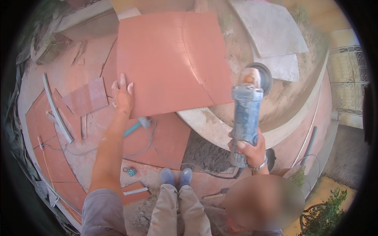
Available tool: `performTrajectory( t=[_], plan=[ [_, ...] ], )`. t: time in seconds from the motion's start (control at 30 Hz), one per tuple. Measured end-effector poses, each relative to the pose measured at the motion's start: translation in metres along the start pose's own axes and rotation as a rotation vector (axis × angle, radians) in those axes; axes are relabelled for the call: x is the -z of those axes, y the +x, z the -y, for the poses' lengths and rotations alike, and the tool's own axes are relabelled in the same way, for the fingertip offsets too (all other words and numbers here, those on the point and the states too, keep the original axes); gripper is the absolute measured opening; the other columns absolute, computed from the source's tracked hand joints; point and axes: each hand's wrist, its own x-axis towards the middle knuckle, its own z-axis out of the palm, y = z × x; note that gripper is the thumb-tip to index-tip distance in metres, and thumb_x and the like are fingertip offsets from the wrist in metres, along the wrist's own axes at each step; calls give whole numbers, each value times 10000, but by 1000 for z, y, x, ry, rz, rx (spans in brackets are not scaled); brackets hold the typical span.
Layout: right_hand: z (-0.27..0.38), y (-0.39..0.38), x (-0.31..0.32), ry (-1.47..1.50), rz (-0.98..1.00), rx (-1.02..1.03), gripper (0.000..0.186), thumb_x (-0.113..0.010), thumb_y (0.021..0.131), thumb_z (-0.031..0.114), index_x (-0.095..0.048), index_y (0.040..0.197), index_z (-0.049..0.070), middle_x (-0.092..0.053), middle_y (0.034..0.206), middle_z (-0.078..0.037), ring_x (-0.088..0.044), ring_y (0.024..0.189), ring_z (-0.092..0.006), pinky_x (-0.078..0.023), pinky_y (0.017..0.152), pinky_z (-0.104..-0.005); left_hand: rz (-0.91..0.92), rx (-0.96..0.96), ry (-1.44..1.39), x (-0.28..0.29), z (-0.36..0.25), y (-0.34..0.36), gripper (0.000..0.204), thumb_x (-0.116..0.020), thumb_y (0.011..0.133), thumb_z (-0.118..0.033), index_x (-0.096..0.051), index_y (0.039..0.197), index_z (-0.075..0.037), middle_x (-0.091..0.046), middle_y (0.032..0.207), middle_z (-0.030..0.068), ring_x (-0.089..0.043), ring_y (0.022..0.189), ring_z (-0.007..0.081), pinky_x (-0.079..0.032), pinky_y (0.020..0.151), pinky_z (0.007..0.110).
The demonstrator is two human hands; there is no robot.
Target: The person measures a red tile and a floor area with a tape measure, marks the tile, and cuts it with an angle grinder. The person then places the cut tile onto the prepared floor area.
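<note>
A blue, dust-covered angle grinder (246, 118) is upright in my right hand (253, 151), with my fingers wrapped round its body. Its round disc (266, 78) is up beside the right edge of a large red tile (157, 59), apart from the tile's surface. A thin curved line runs across the tile from the far edge down to the near right. My left hand (123, 95) lies at the tile's left edge, fingers stretched out and apart. The tile's near right part lies over a curved, pale low wall (208, 124).
Near my feet lie a teal-handled hammer (133, 128), a grey cable (151, 137) and a small teal object (131, 171). A long metal bar (57, 108) and a ridged tile piece (92, 94) are on the left. Dark mortar (206, 153) fills a patch ahead. Grey slabs (271, 27) stand far right.
</note>
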Motion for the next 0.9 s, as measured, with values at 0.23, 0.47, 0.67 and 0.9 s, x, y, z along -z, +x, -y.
performTrajectory(
  t=[0.23,0.47,0.67,0.9],
  plan=[
    [72,34,-31,-34,-105,115,640,-813,756,277,-545,1243,-41,-696,997,-160,-714,772,-233,-605,679,-363,430,89,135,52,-32,7,946,-635,950,-552,-139,1657,-166,-202,1628,349,-373,1452,500,-375,1166,545],
    [77,151,-94,-301,-30,127,568,-827,777,214,-576,1220,-38,-689,977,-113,-667,829,-187,-556,730,-348,647,146,173,81,-57,20,1476,-908,681,-560,124,1638,-116,-43,1643,383,-361,1450,528,-360,1178,550],
    [39,280,-168,-246,-76,219,639,-823,752,221,-533,1257,-44,-689,1070,-173,-689,936,-266,-564,826,-420,665,201,139,73,-60,27,1493,-936,676,-486,149,1632,-118,18,1655,364,-336,1468,519,-352,1188,534],
    [31,369,-218,-267,-148,70,685,-803,751,214,-495,1301,-55,-689,1122,-205,-701,1004,-298,-565,881,-417,674,222,153,65,-69,31,1457,-939,689,-435,122,1637,-124,23,1648,371,-352,1456,517,-391,1170,500]
  ],
)
